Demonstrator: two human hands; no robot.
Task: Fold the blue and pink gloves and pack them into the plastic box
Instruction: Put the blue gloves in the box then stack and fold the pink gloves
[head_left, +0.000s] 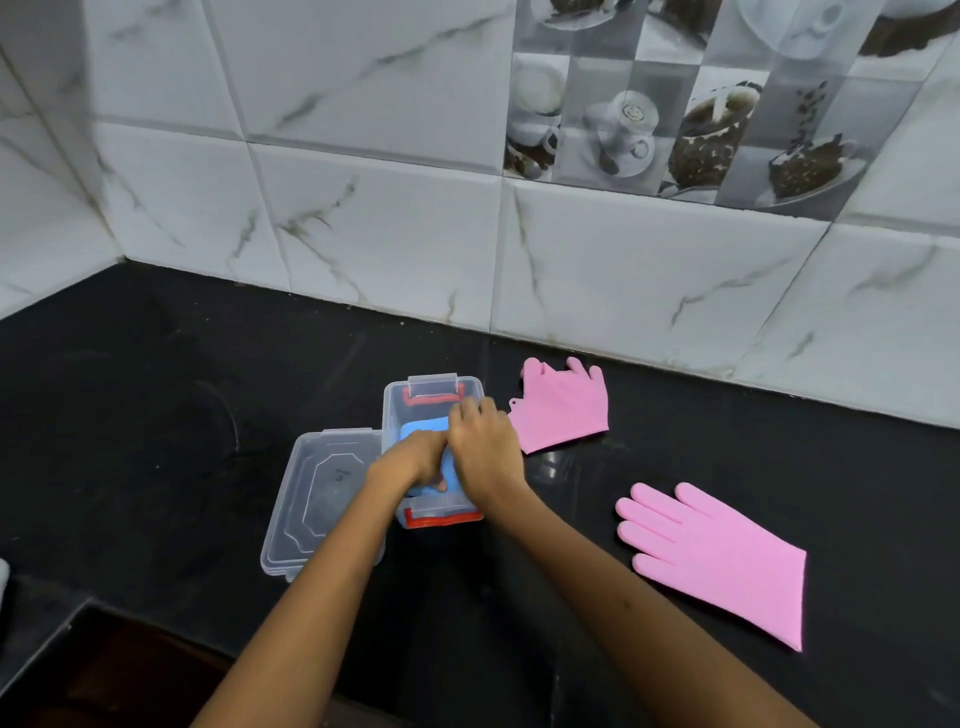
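A clear plastic box (397, 410) with red latches stands on the black counter, mid-frame. Folded blue glove material (422, 429) lies inside it, partly hidden by my hands. My left hand (408, 460) and my right hand (483, 447) are both down in the box, fingers pressed on the blue glove. One pink glove (563, 408) lies flat just right of the box, near the wall. A second pink glove (722, 558) lies flat further right and nearer to me, fingers pointing left.
The box's clear lid (317, 509) lies flat on the counter, touching the box's left side. A tiled wall (415, 234) rises behind the counter. The counter's front edge (78, 618) drops off at lower left.
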